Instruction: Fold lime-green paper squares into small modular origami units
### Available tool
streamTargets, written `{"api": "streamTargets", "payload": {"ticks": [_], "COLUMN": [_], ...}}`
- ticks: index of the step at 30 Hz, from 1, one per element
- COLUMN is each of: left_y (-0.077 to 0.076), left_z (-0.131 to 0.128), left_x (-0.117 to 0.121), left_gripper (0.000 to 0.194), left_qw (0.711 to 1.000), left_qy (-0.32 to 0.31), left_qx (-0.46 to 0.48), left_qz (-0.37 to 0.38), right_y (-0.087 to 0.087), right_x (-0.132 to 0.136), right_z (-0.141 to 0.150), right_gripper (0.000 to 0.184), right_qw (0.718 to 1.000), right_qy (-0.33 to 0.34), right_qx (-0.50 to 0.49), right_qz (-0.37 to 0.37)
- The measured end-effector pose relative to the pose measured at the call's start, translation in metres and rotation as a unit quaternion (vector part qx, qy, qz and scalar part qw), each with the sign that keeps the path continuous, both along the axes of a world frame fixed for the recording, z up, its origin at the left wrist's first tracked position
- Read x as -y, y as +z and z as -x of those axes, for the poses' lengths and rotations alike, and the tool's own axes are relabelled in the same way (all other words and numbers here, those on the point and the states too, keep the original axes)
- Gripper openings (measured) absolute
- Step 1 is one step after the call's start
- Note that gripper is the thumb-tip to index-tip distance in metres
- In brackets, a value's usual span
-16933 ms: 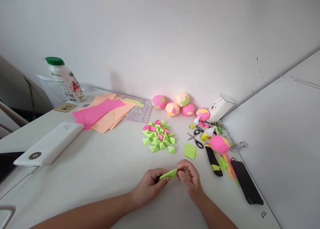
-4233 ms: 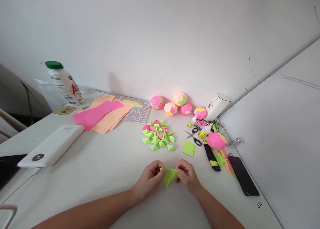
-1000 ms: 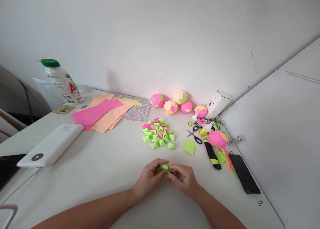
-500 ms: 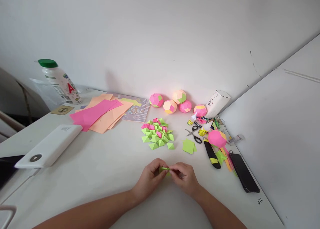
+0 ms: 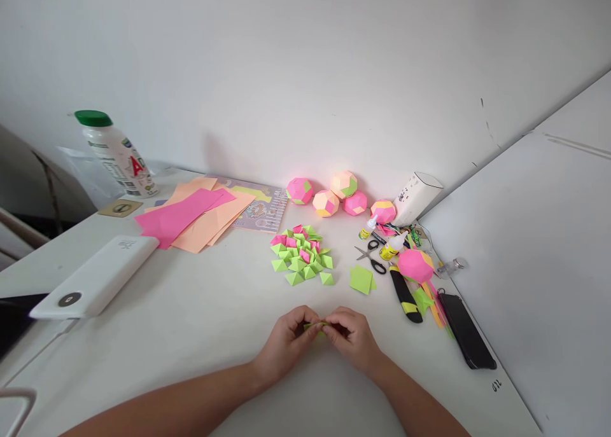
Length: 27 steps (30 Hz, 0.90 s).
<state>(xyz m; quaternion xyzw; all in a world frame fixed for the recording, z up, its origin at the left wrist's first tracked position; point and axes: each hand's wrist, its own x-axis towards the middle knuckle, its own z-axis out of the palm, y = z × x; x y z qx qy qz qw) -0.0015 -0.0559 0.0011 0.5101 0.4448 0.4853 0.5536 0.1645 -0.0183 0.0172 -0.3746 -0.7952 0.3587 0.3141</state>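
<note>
Between my fingertips is a small piece of green paper (image 5: 321, 331), mostly hidden by the fingers. My left hand (image 5: 289, 338) pinches its left side with thumb and forefinger. My right hand (image 5: 352, 338) pinches the right side, its fingertips close against those of the left. Beyond the hands lies a pile of folded green and pink paper pieces (image 5: 301, 256). A few flat green paper squares (image 5: 361, 279) rest to the right of that pile.
Scissors (image 5: 370, 257), glue bottles (image 5: 392, 247) and a black-and-yellow cutter (image 5: 405, 295) lie at right, by a phone (image 5: 466, 329). Several faceted paper balls (image 5: 299, 191) sit along the wall. Pink and orange sheets (image 5: 184, 214), a white power bank (image 5: 95, 278) and a bottle (image 5: 117, 154) stand left.
Both hands stay in nearly the same place. The fingertips have shifted slightly on the green paper, and less of it shows above the thumbs. The whole view has moved a little.
</note>
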Motion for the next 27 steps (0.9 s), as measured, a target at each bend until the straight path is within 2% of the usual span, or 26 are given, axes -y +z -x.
{"api": "streamTargets", "payload": {"ticks": [8, 14, 17, 22, 27], "left_y": [0.0017, 0.0015, 0.0037, 0.0083, 0.0067], "left_z": [-0.0001, 0.0006, -0.0002, -0.001, -0.0004], "left_x": [0.0006, 0.0007, 0.0012, 0.0023, 0.0024], "left_gripper": [0.023, 0.022, 0.022, 0.026, 0.033], "left_qw": [1.0, 0.999, 0.999, 0.999, 0.998], "left_qy": [-0.012, -0.004, -0.015, -0.031, -0.034], "left_qx": [0.004, -0.04, -0.041, -0.023, -0.04], "left_qz": [-0.004, -0.029, -0.014, 0.023, 0.026], "right_y": [-0.0006, 0.0016, 0.0022, 0.0025, 0.0056], "right_x": [0.0012, 0.0031, 0.0047, 0.0063, 0.0047], "right_z": [-0.0001, 0.0006, 0.0001, -0.0009, -0.0014], "right_gripper": [0.015, 0.016, 0.014, 0.012, 0.015], "right_qw": [1.0, 1.0, 0.999, 0.997, 0.987], "right_qy": [0.005, 0.005, 0.015, 0.022, 0.002], "right_qx": [-0.016, -0.009, -0.012, -0.027, -0.074], "right_qz": [0.008, 0.019, 0.027, 0.071, 0.144]}}
